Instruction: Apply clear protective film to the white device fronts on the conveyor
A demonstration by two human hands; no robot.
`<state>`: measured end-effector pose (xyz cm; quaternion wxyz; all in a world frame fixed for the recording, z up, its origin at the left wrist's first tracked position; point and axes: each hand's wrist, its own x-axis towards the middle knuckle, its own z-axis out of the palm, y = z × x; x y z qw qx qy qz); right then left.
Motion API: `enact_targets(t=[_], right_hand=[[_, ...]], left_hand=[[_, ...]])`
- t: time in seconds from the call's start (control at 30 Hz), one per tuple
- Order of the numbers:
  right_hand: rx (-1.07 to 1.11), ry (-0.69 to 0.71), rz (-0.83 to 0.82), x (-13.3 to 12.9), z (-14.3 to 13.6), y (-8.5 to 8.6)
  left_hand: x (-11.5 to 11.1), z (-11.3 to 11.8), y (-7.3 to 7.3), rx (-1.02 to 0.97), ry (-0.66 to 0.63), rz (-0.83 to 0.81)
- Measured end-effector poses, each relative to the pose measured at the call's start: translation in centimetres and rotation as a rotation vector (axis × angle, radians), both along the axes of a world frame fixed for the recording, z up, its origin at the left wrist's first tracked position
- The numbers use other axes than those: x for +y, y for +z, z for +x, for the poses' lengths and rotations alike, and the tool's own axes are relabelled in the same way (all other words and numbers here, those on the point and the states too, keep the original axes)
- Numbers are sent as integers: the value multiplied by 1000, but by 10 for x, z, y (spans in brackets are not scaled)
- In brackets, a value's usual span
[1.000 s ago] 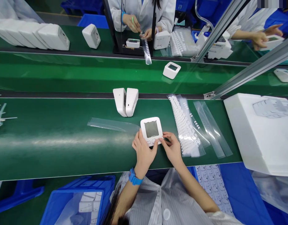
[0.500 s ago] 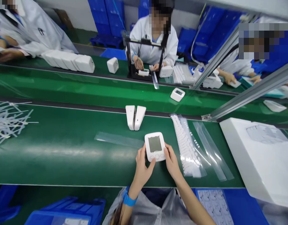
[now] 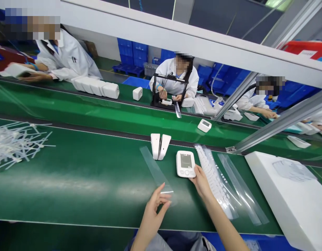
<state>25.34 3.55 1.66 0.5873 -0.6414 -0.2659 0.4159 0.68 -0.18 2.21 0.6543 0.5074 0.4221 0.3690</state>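
In my right hand [image 3: 200,179] is a white blood pressure monitor [image 3: 186,170], gripped by its right edge, with its grey screen and buttons facing up. Lower left of it, my left hand [image 3: 157,205] has thumb and fingertips curled together at the near end of a clear plastic strip [image 3: 152,164]. The strip slants away across the green work surface, and the exact finger contact is hard to make out. Behind the strip, two more white monitor bodies [image 3: 160,146] stand on edge, side by side.
Sheets of small white stickers [image 3: 215,181] and clear strips [image 3: 241,188] lie right, beside a large white foam block [image 3: 286,195]. Peeled strips pile up [image 3: 16,143] far left. Past a green belt [image 3: 124,122] carrying a monitor [image 3: 204,125], co-workers sit; a metal post [image 3: 239,139] stands right.
My left hand has let go of the monitor and moved down to the clear strip, which has swung round. My right hand keeps the monitor, now farther right in view. The view has tilted up.
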Motion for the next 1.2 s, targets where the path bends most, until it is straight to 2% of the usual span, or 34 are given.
enact_targets(t=[0.1, 0.2, 0.37, 0.43, 0.5, 0.57, 0.6, 0.67, 0.77, 0.87, 0.9, 0.97, 1.03, 1.13, 1.2], right_hand=[[-108, 15, -18, 31, 8, -3], [-239, 54, -50, 44, 14, -2], [-455, 89, -55, 30, 3, 18], [-478, 187, -8, 15, -14, 31], [-334, 431, 37, -3, -35, 45], [-66, 649, 70, -19, -54, 58], [45, 690, 93, -26, -60, 65], [152, 660, 155, -37, -57, 80], [32, 439, 249, -57, -11, 105], [-255, 78, 281, -81, 70, 122], [-354, 14, 262, -87, 99, 122], [-646, -26, 122, -92, 150, 112], [-1007, 63, -165, -90, 184, 90], [-1192, 64, -307, -82, 205, 52], [-1255, 20, -312, -77, 205, 33]], left_hand=[[-5, -6, 8, -6, -22, 16], [-4, -10, 11, -17, -18, 80], [2, -20, 13, 47, -16, 167], [0, -24, 18, 117, -52, 232], [-6, -25, 22, 195, -171, 326], [-15, -22, 20, 256, -343, 431], [-20, -19, 17, 269, -428, 480], [-32, -12, 3, 263, -570, 561], [-46, -3, -22, 178, -591, 618], [-48, 1, -35, 172, -528, 542], [-47, 2, -35, 175, -513, 522], [-41, 4, -30, 170, -492, 512], [-33, 7, -24, 173, -499, 512], [-20, 8, -17, 238, -483, 506], [-7, 4, -16, 311, -377, 534]])
